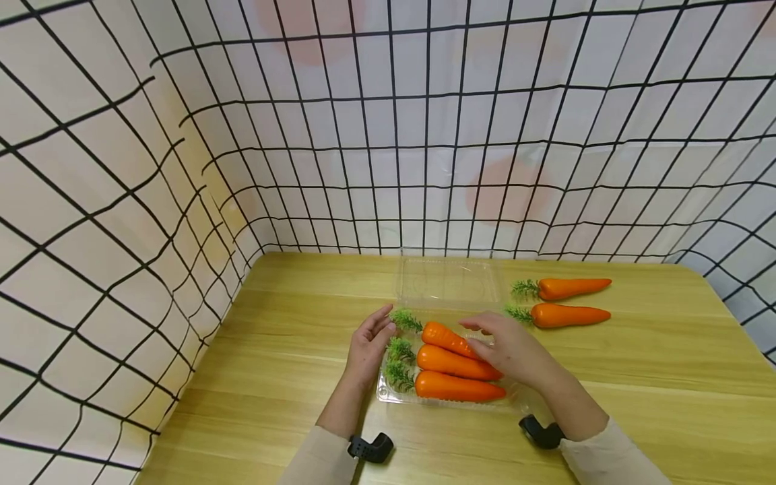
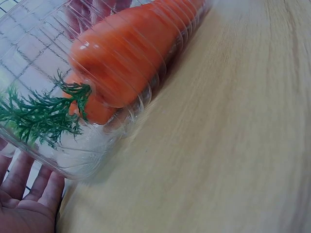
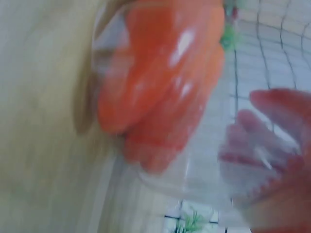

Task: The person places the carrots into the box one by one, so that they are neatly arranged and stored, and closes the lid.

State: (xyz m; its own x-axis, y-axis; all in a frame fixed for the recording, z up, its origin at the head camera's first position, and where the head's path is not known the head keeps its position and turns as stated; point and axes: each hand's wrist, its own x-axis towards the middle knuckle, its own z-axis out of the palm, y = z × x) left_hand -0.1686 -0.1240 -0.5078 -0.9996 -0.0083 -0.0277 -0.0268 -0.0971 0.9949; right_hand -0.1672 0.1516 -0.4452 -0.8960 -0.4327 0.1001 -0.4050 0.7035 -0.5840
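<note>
Three orange toy carrots lie side by side in a clear plastic clamshell box (image 1: 383, 392), their green tops to the left. The far carrot (image 1: 445, 337) is at a slight angle, and its tip is hidden by my right thumb. Below it are the middle carrot (image 1: 451, 362) and the near carrot (image 1: 457, 386). My left hand (image 1: 366, 350) rests by the box's left edge, its fingers loosely extended in the left wrist view. Over the box's right side is my right hand (image 1: 515, 345), thumb and fingers apart around the far carrot's tip; the right wrist view is blurred.
The box's transparent lid (image 1: 448, 281) lies folded back behind it. To the right, two more carrots, one farther (image 1: 572, 288) and one closer (image 1: 570, 315), lie on the wooden table (image 1: 291, 323). A white cloth with a black grid (image 1: 376, 121) encloses the table's back and sides.
</note>
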